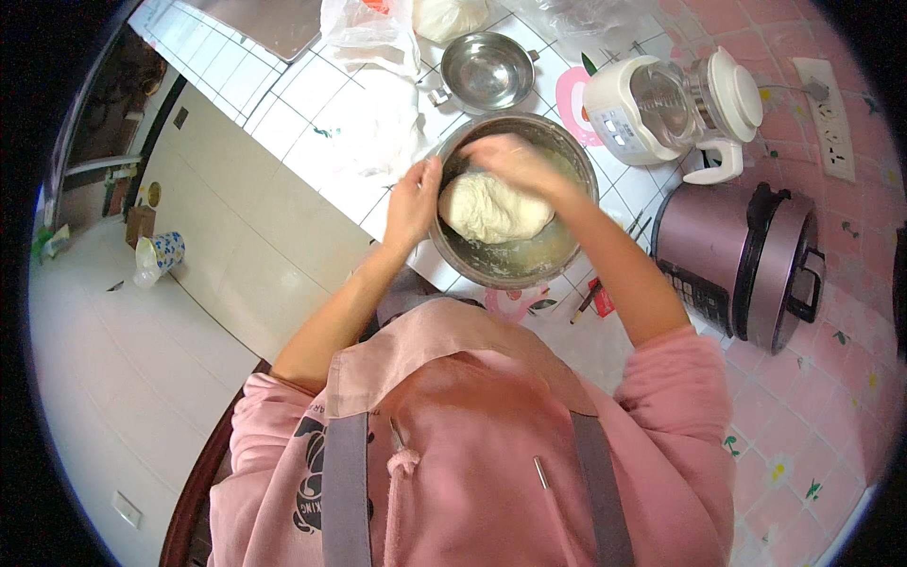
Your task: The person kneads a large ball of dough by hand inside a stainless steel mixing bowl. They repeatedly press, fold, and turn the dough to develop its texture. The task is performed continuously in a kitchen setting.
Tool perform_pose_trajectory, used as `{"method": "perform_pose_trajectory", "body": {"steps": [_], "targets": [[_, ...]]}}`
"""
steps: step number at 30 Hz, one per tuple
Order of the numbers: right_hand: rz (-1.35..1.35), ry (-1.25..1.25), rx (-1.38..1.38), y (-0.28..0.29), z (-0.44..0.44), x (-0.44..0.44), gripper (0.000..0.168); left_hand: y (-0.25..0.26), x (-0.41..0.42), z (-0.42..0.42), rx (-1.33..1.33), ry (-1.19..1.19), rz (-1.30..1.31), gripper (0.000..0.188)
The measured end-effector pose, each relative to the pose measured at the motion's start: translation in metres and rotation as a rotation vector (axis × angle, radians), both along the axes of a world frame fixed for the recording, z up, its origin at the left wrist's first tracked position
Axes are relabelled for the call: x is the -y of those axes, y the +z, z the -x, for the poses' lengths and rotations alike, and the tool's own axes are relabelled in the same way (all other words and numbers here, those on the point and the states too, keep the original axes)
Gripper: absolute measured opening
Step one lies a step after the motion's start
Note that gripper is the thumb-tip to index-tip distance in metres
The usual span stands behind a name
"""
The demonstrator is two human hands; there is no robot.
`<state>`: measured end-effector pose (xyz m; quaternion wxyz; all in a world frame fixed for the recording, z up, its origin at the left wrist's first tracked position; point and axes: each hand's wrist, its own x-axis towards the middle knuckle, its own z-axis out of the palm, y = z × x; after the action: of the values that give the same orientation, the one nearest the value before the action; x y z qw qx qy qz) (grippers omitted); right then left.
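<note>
A pale lump of dough (494,208) lies in a large round metal pot (511,277), whose inner wall bears floury residue. At the pot's left rim is my left hand (417,202), its fingers and thumb gripping the edge. My right hand (511,164) reaches into the pot over the upper part of the dough; it is blurred, and its fingertips are partly hidden, so I cannot tell whether they grip the dough. Just beyond the pot stands a smaller, shiny steel pan (489,71) with two short handles.
Right of the pot are a white electric kettle with a glass jug (662,110) and a purple rice cooker (708,255). Plastic bags (372,32) and a metal tray (276,25) lie on the far side of the white tiled counter (301,88). A power strip (825,120) is on the pink tiled wall.
</note>
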<state>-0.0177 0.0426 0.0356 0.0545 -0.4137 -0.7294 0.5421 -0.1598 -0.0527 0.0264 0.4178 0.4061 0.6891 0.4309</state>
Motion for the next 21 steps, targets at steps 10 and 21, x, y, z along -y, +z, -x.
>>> {"method": "perform_pose_trajectory", "body": {"steps": [10, 21], "targets": [[-0.852, 0.409, 0.253, 0.065, -0.01, 0.052, 0.02, -0.004, -0.035, -0.003, -0.145, -0.084, -0.202, 0.031], [-0.887, 0.283, 0.361, 0.066, -0.057, 0.067, 0.041, -0.003, -0.057, -0.006, -0.204, -0.187, -0.185, 0.031]]}}
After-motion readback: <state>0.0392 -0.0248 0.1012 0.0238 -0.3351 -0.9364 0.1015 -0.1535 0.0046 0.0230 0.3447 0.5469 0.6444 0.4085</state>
